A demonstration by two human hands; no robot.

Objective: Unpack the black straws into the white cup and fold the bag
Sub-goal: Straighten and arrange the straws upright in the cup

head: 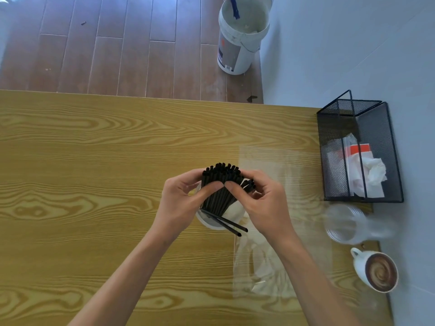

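Observation:
A bundle of black straws (220, 184) stands upright in the white cup (211, 223) at the middle of the wooden table (82, 161). My left hand (181, 203) grips the bundle from the left and my right hand (261, 201) from the right, thumbs nearly touching in front. Two straws (226, 222) lean out over the cup's near rim toward the right. The clear plastic bag (277, 231) lies flat on the table to the right of the cup, partly under my right forearm.
A black mesh basket (360, 149) with tissues and packets stands at the table's right edge. In front of it are a clear plastic cup (346, 225) on its side and a white mug of coffee (376, 270). A white bucket (240, 36) stands on the floor beyond the table.

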